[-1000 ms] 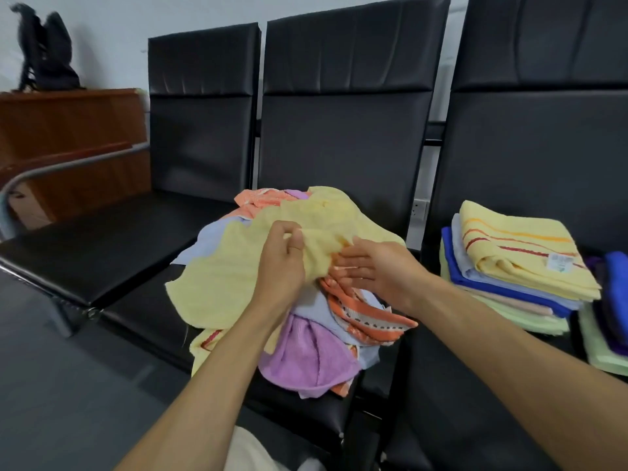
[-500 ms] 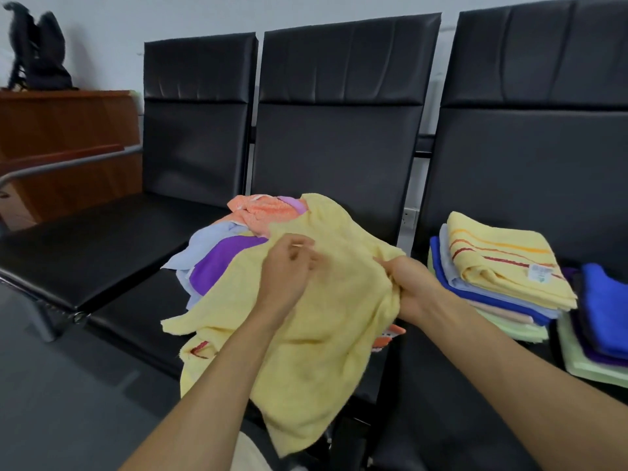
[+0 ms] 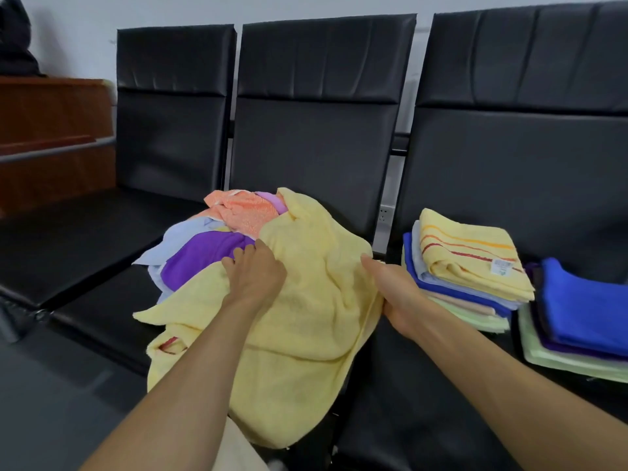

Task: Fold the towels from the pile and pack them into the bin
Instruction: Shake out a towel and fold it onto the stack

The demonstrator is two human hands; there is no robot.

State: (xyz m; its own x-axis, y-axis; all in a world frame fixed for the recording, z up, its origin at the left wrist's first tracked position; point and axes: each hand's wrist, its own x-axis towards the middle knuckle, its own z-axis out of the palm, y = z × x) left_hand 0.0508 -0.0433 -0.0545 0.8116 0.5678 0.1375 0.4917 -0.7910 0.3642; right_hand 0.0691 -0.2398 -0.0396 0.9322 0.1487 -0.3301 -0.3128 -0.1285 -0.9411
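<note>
A loose pile of towels (image 3: pixel 217 239) in orange, purple and pale blue lies on the middle black seat. A large yellow towel (image 3: pixel 306 334) is spread over the pile's front and hangs off the seat edge. My left hand (image 3: pixel 255 277) grips the yellow towel near its upper left part. At the towel's right edge my right hand (image 3: pixel 394 290) pinches the cloth. On the right seat sits a stack of folded towels (image 3: pixel 465 270) topped by a yellow striped one. No bin is in view.
A second folded stack (image 3: pixel 577 321), blue on purple on pale green, lies at the far right. Three black chairs (image 3: pixel 323 130) stand in a row, with a metal armrest (image 3: pixel 57 151) on the left. A wooden cabinet (image 3: pixel 51 137) stands at back left.
The yellow towel has been pulled open and toward me, now draping over the seat's front edge. My hands have moved apart along it, and the purple towel behind is uncovered.
</note>
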